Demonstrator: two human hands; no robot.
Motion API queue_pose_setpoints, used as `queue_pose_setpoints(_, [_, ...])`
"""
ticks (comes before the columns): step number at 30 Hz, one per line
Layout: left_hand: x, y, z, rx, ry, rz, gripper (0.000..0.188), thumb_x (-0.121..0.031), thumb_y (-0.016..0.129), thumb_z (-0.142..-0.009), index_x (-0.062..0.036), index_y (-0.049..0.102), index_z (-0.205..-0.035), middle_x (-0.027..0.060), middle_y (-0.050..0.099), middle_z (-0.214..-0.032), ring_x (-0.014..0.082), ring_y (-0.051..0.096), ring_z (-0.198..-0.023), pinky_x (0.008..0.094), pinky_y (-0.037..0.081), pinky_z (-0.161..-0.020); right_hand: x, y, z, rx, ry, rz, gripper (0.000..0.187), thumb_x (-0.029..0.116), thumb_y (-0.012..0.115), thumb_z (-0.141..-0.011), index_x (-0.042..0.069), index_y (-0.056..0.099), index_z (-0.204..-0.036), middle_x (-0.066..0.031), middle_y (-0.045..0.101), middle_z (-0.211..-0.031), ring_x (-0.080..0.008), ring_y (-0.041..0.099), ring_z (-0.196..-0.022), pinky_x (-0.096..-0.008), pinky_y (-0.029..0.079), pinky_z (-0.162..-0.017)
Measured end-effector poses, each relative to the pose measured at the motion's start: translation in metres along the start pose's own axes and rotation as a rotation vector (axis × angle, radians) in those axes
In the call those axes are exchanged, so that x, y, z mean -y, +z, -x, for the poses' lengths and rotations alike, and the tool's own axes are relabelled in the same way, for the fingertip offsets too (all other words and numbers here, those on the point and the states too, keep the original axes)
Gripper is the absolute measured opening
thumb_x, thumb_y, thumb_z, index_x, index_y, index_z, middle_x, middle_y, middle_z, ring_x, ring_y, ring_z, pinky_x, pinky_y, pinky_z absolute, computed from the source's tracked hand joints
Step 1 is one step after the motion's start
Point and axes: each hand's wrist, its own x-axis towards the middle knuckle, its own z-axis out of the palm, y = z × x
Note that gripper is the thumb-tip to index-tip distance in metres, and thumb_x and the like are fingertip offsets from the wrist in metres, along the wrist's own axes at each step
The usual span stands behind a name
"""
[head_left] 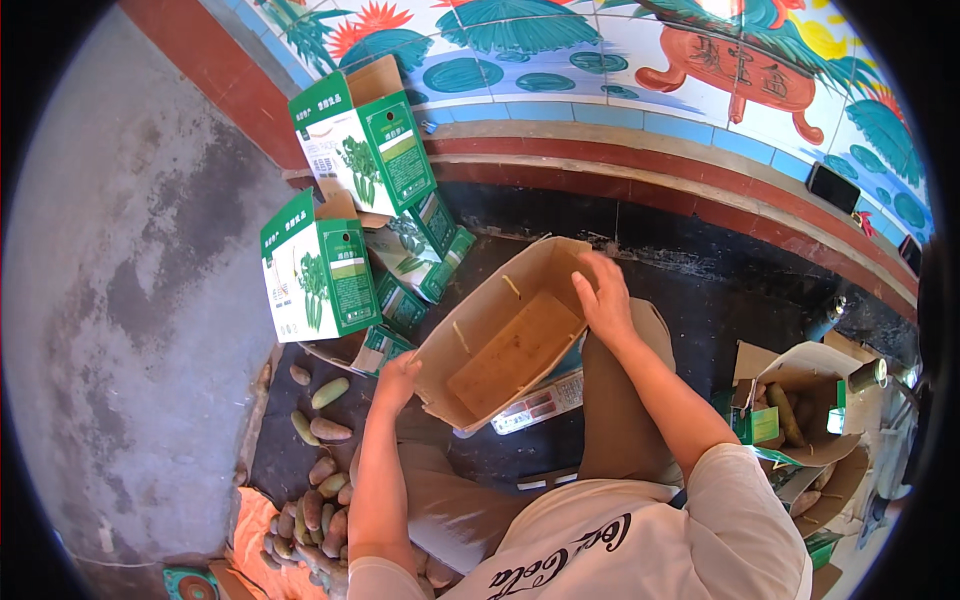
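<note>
An uncovered brown cardboard box (478, 318) is tilted in front of me over my legs, with its bare inside showing. Two pale strips stick to its inner wall. My left hand (397, 382) is closed round the near left corner of its rim. At the right end, my right hand (606, 298) holds the rim, its fingers fairly straight along the edge. Below the box lies a flat printed package (540, 403), partly hidden. Beside my left leg are loose oblong root vegetables (330, 392), some greenish, others reddish brown.
Green and white printed cartons (345, 265) stand stacked at far left. A pile of vegetables (318, 520) rests on orange cloth (252, 535). At right, an open carton (800, 400) holds more vegetables. A painted tile wall (560, 60) rises behind a dark ledge.
</note>
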Motion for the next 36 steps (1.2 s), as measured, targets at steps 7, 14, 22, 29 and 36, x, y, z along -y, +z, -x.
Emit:
queue_pose_setpoints(7, [0.013,0.019,-0.017,-0.131,0.013,-0.108,0.039,-0.011,0.057,-0.086,-0.0053,0.053,-0.125,0.0163,0.064,-0.102,0.0206,0.060,-0.093,0.0327,0.045,-0.084,0.021,0.006,0.007,0.562,0.029,0.085,0.027,0.027,0.061,-0.083,0.005,0.066,-0.096,-0.0127,0.064,-0.098,-0.0301,0.058,-0.097,-0.0382,0.043,-0.087])
queue_pose_setpoints(14, [0.001,0.017,-0.016,-0.166,-0.069,0.002,0.057,-0.014,0.060,-0.085,-0.0093,0.038,-0.137,0.0238,0.047,-0.130,0.0291,0.049,-0.118,0.0350,0.041,-0.094,0.026,0.013,0.023,1.009,-0.279,0.119,0.034,0.035,0.063,-0.081,0.006,0.066,-0.097,-0.0124,0.064,-0.099,-0.0290,0.057,-0.099,-0.0407,0.038,-0.093])
queue_pose_setpoints(22, [-0.037,0.004,0.006,-0.228,0.107,0.121,0.046,-0.020,0.059,-0.084,-0.0049,0.049,-0.126,0.0212,0.048,-0.128,0.0346,0.047,-0.119,0.0381,0.037,-0.100,0.014,0.029,0.046,1.059,-0.626,0.582,0.026,0.032,0.065,-0.077,0.010,0.066,-0.089,-0.0083,0.064,-0.087,-0.0243,0.059,-0.094,-0.0371,0.042,-0.086])
queue_pose_setpoints(29, [-0.059,-0.007,0.019,-0.304,0.186,0.214,0.038,-0.023,0.058,-0.084,-0.0038,0.056,-0.117,0.0203,0.054,-0.120,0.0345,0.050,-0.113,0.0394,0.040,-0.096,0.015,0.040,0.054,1.108,-0.645,0.651,0.018,0.027,0.066,-0.075,0.011,0.065,-0.083,-0.0077,0.063,-0.082,-0.0260,0.061,-0.084,-0.0385,0.047,-0.075])
queue_pose_setpoints(36, [-0.076,-0.002,0.016,-0.348,0.288,0.286,0.033,-0.023,0.058,-0.085,-0.0027,0.059,-0.111,0.0202,0.058,-0.113,0.0349,0.055,-0.106,0.0387,0.042,-0.092,0.026,0.041,0.048,1.177,-0.662,0.763,0.017,0.026,0.062,-0.076,0.012,0.066,-0.085,-0.0094,0.065,-0.085,-0.0273,0.063,-0.084,-0.0400,0.050,-0.072])
